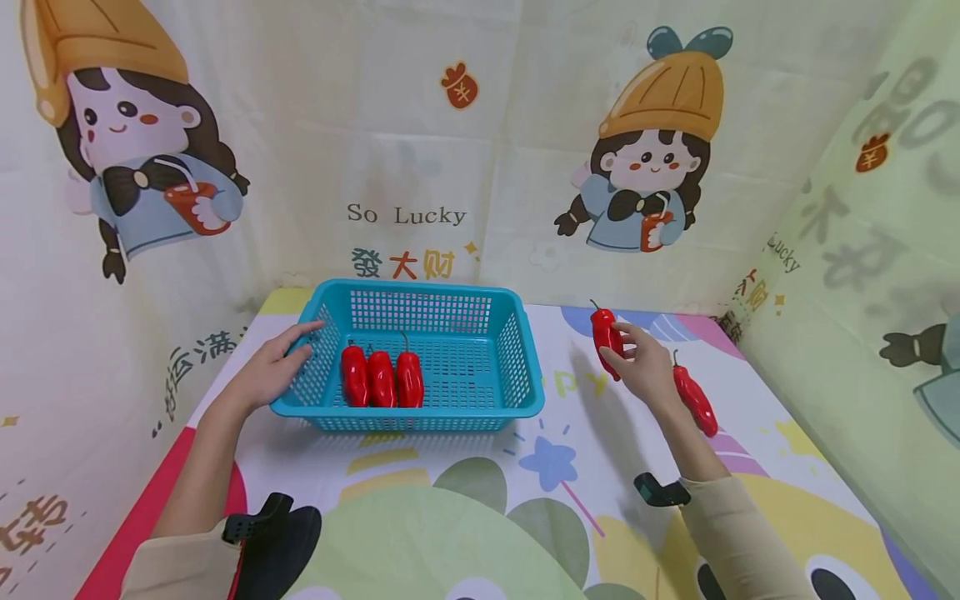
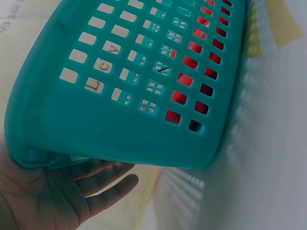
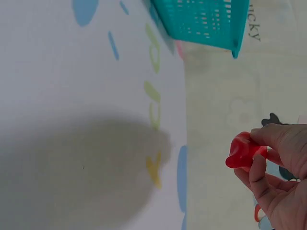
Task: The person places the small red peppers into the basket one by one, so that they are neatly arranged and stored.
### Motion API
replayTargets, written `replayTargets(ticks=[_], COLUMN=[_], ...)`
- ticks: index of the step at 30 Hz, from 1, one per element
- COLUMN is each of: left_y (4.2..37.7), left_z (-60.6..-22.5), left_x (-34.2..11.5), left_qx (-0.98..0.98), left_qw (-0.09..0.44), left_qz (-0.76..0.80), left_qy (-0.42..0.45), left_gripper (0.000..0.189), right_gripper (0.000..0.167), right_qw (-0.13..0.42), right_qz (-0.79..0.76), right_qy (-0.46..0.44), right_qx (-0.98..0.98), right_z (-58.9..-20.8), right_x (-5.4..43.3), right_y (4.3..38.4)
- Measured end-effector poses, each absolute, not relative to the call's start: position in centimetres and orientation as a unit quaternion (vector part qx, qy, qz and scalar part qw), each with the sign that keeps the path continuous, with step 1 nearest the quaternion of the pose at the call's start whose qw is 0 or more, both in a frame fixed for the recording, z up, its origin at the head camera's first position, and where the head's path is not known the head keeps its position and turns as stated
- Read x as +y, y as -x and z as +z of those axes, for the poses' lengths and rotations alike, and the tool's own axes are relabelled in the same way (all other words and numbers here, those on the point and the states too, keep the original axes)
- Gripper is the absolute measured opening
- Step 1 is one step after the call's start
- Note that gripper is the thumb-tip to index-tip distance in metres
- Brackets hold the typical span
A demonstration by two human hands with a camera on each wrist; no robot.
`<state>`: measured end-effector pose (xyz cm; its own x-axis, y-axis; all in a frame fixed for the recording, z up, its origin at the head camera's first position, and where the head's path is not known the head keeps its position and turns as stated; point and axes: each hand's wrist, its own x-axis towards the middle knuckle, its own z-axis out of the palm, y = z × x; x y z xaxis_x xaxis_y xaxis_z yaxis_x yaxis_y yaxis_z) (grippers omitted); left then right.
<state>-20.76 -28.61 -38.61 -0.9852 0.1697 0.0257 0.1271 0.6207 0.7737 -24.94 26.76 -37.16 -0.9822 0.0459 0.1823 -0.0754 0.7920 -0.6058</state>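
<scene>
One glossy red chili pepper (image 1: 608, 342) is off to the right of the teal perforated basket (image 1: 480, 413), well apart from its right wall, with your right hand (image 1: 643, 367) pinching it between thumb and fingers; it appears to be off the tabletop. Its long axis stands steep, stem end up and leaning slightly toward the basket, blunt tip down and away from it, so the gap that matters runs sideways, from pepper to right rim. Your right hand is the nearer one, and the basket lies to its left. Farther right of the basket, beyond your right wrist, a second red chili pepper (image 1: 696, 402) lies slanted on the tabletop (image 1: 540, 517), its stem end nearer the basket. Inside the basket, three red chili peppers (image 1: 382, 379) lie side by side toward the left wall, leaving the right part of its floor bare. Your left hand (image 1: 272, 365) rests at the basket's left rim, fingers fairly straight and holding no pepper.
</scene>
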Motion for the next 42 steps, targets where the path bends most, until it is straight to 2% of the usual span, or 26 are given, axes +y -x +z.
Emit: replayTargets(ticks=[10,34,42], left_y=[20.7,20.8,20.8], left_z=[-38.6,-38.6,-38.6], left_x=[-28.5,-28.5,-28.4], left_qx=[0.905,0.909,0.908], left_qw=[0.022,0.026,0.026], left_qz=[0.418,0.409,0.412], left_qy=[-0.079,-0.071,-0.072], left_gripper=[0.056,0.058,0.057], right_gripper=[0.059,0.066,0.065], right_qw=[0.119,0.148,0.142], right_qz=[0.356,0.401,0.414], right_qy=[-0.026,-0.078,-0.102], right_qx=[-0.927,-0.900,-0.893], right_z=[-35.6,-32.7,-32.0], right_x=[24.8,19.6,17.2], right_y=[24.2,22.8,22.7])
